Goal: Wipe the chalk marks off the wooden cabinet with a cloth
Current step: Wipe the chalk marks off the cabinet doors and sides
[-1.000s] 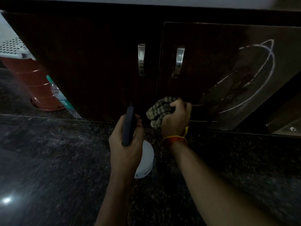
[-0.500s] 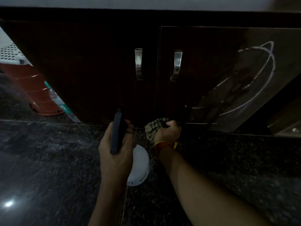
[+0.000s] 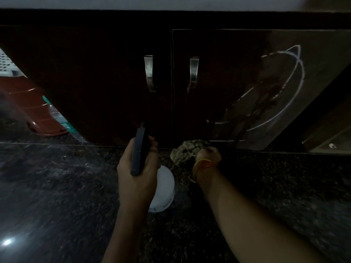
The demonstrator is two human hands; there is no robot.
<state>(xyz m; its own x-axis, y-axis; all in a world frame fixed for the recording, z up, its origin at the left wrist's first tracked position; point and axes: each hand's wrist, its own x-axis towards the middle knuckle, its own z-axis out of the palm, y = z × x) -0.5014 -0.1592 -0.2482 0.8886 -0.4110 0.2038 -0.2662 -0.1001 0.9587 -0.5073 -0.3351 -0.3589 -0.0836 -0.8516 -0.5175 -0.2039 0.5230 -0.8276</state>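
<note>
The dark wooden cabinet (image 3: 106, 76) fills the upper view, with two metal handles. A white chalk loop (image 3: 296, 88) is drawn on the right door, with dark wet streaks running down through it. My right hand (image 3: 208, 154) grips a bunched checked cloth (image 3: 187, 150) at the bottom edge of the right door, where it meets the floor. My left hand (image 3: 136, 168) holds a spray bottle with a black trigger head (image 3: 139, 150) and a white body (image 3: 163, 188), just left of the cloth.
A dark speckled stone floor (image 3: 57, 186) lies below the cabinet. A reddish-brown plastic bin (image 3: 32, 111) stands at the left beside the cabinet's end, with a clear plastic bottle (image 3: 60, 118) next to it.
My right hand has slid the cloth down the right door from mid-height to its bottom edge. My left hand has shifted slightly left with the spray bottle.
</note>
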